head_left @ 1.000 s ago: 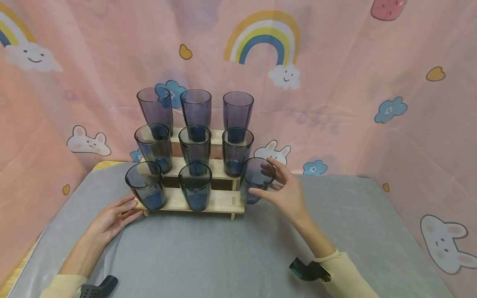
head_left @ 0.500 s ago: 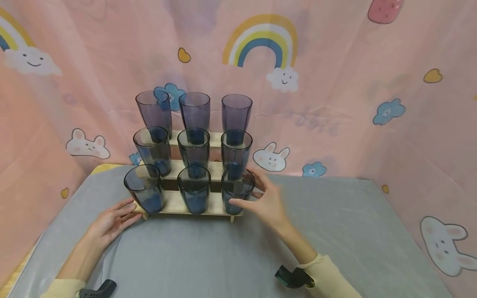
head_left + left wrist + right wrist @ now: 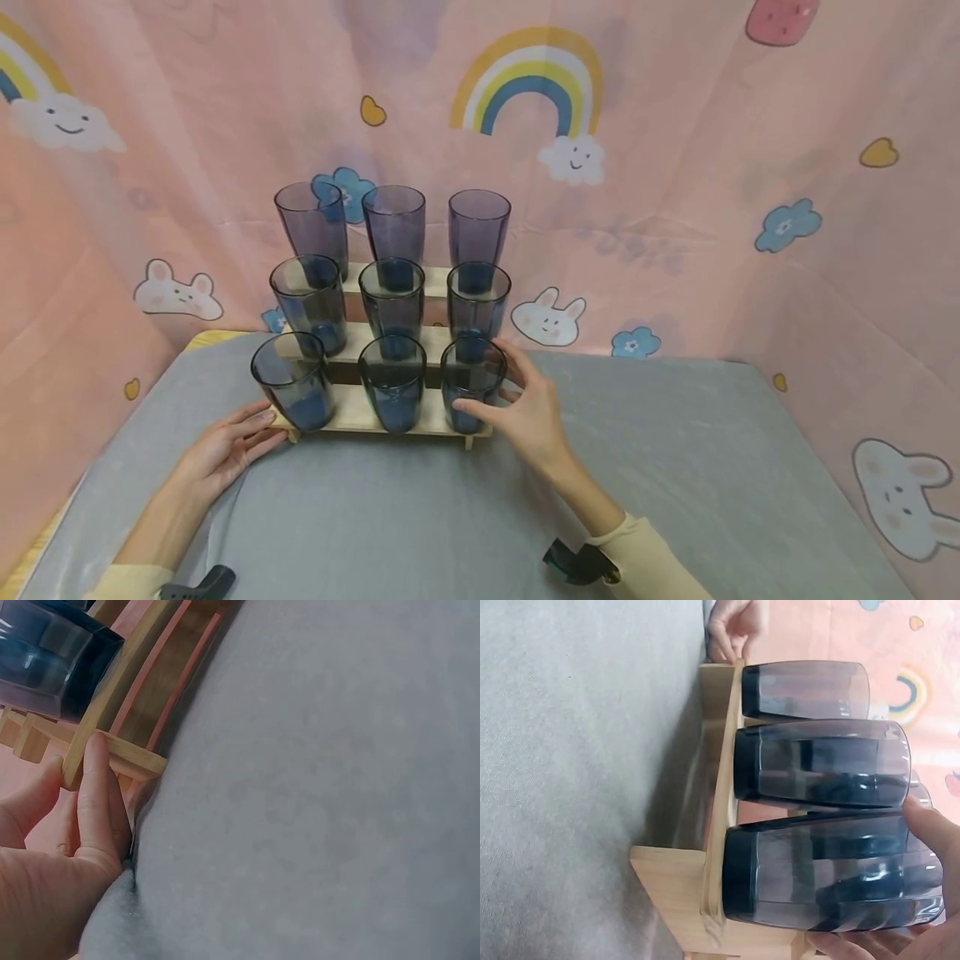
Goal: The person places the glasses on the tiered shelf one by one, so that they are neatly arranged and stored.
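A three-tier wooden rack [image 3: 347, 410] bears blue-grey glass tumblers, three on each tier. My right hand [image 3: 534, 417] grips the tumbler [image 3: 474, 375] at the right end of the front tier, thumb on its near side and fingers round the far side. In the right wrist view this tumbler [image 3: 825, 874] has its base right at the shelf board. At the rack's left end, my left hand [image 3: 219, 452] pinches the lower board [image 3: 94, 724] between thumb and fingers. The front left tumbler [image 3: 294, 379] and front middle tumbler [image 3: 393, 385] stand upright beside the held one.
Grey cloth [image 3: 360, 517] covers the table under the rack. Behind and along both sides hangs a pink curtain [image 3: 660, 100] printed with rainbows and rabbits. Tumblers on the middle tier [image 3: 478, 304] and top tier [image 3: 480, 221] rise close behind the front row.
My right hand has carried its tumbler leftward from beside the rack onto the right end of the front tier. The left hand keeps its hold on the rack.
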The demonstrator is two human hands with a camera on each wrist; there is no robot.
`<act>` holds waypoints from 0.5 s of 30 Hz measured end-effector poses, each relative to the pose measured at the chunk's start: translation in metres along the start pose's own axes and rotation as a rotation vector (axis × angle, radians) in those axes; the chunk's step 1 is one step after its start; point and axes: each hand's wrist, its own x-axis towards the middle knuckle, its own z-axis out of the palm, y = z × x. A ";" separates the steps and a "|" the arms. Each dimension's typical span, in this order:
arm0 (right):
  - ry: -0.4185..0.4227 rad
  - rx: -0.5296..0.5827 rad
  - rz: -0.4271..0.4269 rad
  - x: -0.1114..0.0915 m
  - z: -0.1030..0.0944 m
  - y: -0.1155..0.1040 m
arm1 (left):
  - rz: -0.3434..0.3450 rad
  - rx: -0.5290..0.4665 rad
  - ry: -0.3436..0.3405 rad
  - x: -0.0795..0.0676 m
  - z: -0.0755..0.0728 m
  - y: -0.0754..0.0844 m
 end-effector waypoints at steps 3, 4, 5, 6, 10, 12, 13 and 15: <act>0.004 0.007 -0.004 0.000 -0.001 0.003 | 0.003 0.002 0.000 0.003 0.001 0.001; 0.007 0.009 -0.003 0.000 -0.001 0.003 | 0.004 0.003 -0.006 0.004 0.001 0.001; 0.010 0.011 -0.001 0.000 -0.001 0.004 | 0.005 0.006 -0.012 0.005 0.001 0.001; 0.014 0.013 0.001 0.000 -0.002 0.004 | 0.004 0.008 -0.015 0.006 0.001 0.000; 0.017 0.018 0.001 -0.003 -0.003 0.004 | -0.007 0.018 -0.027 0.006 0.001 -0.001; 0.012 0.022 -0.010 -0.005 -0.002 0.003 | -0.008 0.024 -0.029 0.003 0.000 -0.001; 0.012 0.025 -0.016 -0.006 -0.001 0.003 | -0.008 0.025 -0.028 0.002 -0.002 0.000; 0.015 0.035 -0.031 -0.008 0.001 0.002 | -0.007 0.029 -0.027 -0.001 -0.004 0.002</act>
